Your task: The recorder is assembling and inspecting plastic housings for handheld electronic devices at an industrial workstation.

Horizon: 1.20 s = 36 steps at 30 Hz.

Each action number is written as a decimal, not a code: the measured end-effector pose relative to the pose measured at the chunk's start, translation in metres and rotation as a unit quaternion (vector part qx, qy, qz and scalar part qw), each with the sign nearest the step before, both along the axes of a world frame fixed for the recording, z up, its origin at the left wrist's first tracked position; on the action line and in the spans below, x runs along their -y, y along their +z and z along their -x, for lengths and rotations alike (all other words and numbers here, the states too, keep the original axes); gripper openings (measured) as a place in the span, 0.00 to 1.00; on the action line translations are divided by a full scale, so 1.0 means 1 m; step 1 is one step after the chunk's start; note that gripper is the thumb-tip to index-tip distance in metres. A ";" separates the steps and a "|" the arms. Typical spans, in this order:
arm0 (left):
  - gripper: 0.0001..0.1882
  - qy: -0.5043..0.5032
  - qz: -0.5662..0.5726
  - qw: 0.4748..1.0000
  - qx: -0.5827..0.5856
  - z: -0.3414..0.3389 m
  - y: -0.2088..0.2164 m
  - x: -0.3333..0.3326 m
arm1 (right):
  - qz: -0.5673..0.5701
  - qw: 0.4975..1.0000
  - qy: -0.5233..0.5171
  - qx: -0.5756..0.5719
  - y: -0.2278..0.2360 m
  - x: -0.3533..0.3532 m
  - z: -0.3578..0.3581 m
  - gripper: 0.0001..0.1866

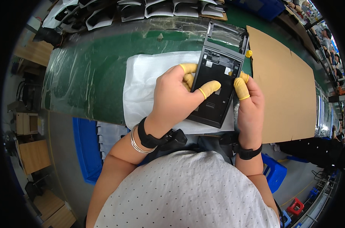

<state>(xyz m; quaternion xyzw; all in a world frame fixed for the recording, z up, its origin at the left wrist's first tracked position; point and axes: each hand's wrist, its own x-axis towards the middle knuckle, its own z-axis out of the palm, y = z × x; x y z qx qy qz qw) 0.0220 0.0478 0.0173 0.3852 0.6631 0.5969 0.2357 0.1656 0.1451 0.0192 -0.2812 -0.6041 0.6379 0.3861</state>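
Observation:
Both hands hold up a long black plastic housing [210, 97] with a rectangular opening framed at its far end. It is tilted, its far end leaning right, above a white foam sheet [140, 79] on the green table. My left hand [176, 93] grips its left edge, the thumb lying across the inner face and the fingers behind. At the right edge, my right hand [250, 102] pinches the rim between thumb and fingers. Yellow finger cots cover several fingertips. Small light patches show on the housing's inner face. The fingers underneath are hidden.
A brown cardboard sheet [284, 87] lies to the right on the green table [89, 76]. Several black parts in white wrapping [157, 9] line the far edge. A blue bin [85, 152] stands below left, and a blue stool [274, 173] at the lower right.

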 end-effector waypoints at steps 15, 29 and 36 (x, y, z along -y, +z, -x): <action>0.32 -0.186 -0.041 0.975 0.113 0.015 0.002 0.007 | 0.043 0.999 0.005 -0.009 -0.004 -0.010 -0.005 0.09; 0.33 -0.193 -0.060 0.969 0.142 0.016 -0.001 0.005 | 0.030 1.000 0.005 0.007 -0.007 -0.012 -0.006 0.09; 0.33 -0.189 -0.054 0.970 0.146 0.015 0.001 0.006 | 0.023 1.000 0.003 0.006 -0.007 -0.012 -0.006 0.09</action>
